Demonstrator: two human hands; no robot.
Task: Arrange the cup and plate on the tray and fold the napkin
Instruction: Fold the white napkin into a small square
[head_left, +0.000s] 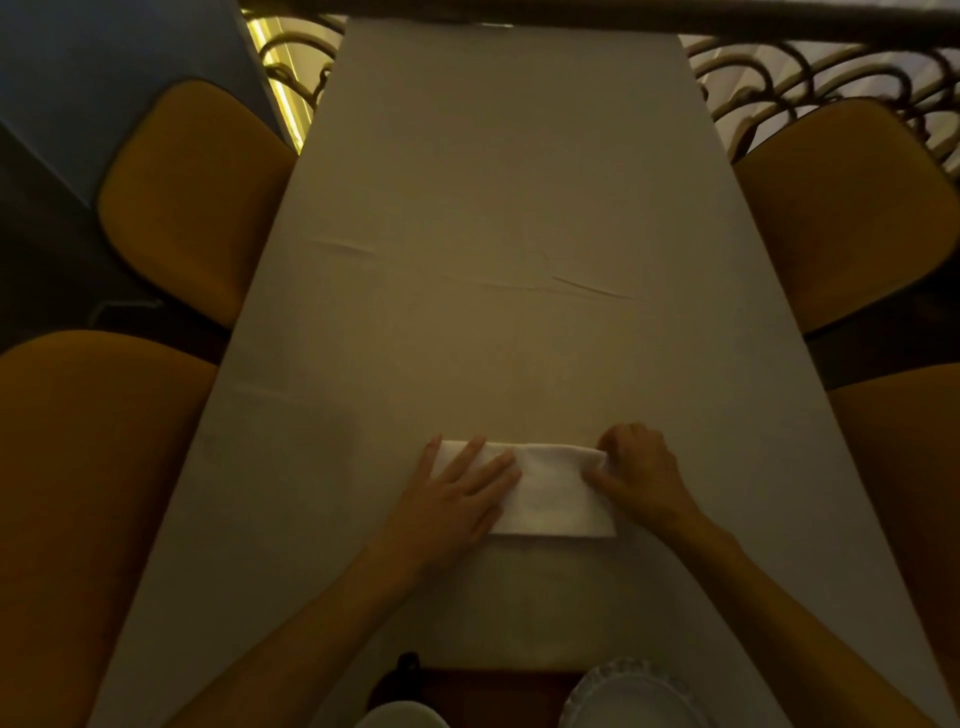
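Now white napkin (553, 488), folded rect, flat on tablecloth (493, 208)

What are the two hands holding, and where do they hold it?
The right hand pinches the right end of the white napkin with curled fingers. The left hand only presses flat on its left part; it grips nothing.

A long table (498, 218) runs away from the person. A pale cloth (519, 156) covers all of its top. The cloth has a few small wrinkles near the middle. A white napkin (553, 493) lies flat on the cloth, near the close end. It is folded into a wide strip. The left hand (457, 499) rests flat on its left part. The right hand (641, 473) pinches its right end.
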